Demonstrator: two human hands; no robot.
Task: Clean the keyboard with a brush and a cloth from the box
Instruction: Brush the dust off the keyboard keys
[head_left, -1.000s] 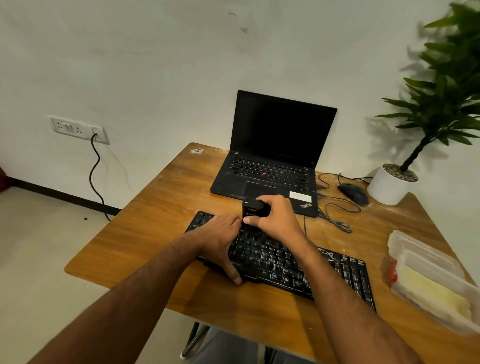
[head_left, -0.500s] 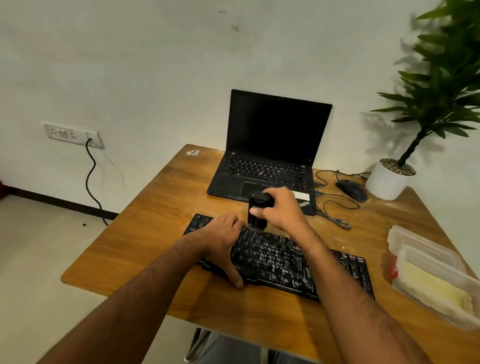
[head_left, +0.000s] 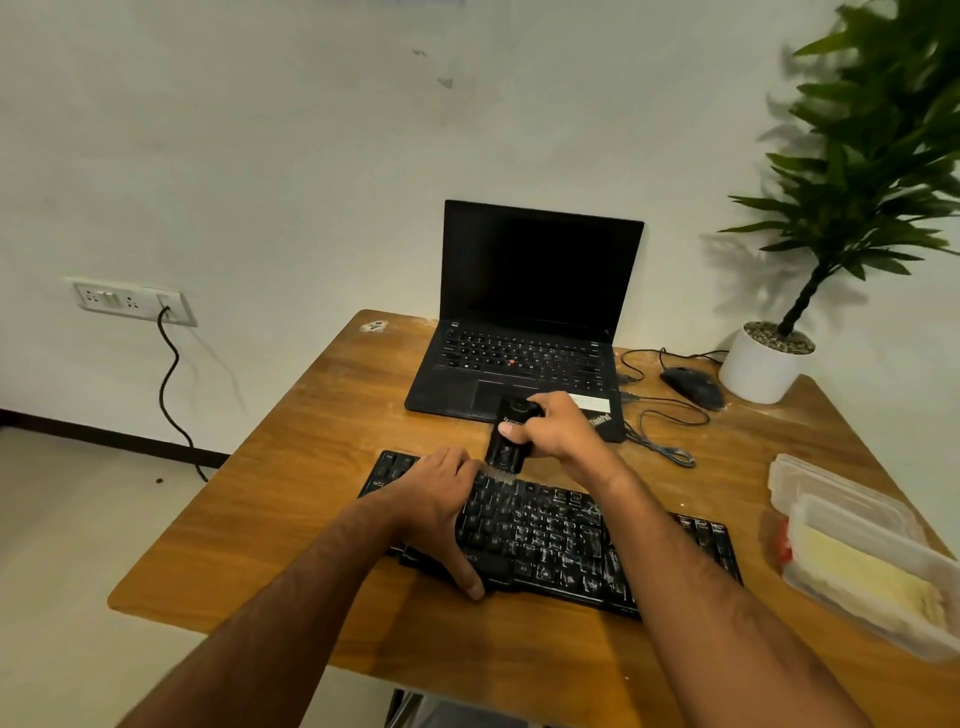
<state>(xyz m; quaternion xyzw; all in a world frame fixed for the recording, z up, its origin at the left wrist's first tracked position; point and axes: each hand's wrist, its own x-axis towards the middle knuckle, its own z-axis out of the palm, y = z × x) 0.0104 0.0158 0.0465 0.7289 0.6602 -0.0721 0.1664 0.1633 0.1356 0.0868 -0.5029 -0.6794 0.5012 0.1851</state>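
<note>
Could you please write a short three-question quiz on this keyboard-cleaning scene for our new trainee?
1. True or false: the right hand grips the black brush.
2. Where do the brush's bristles sit on the keyboard? A) far edge, towards its left end B) near edge C) right end
3. What lies in the clear box at the table's right side?

Key
1. True.
2. A. The left hand rests on the keyboard's left part, thumb at its near edge.
3. A pale yellow cloth, not yet taken out.
</note>
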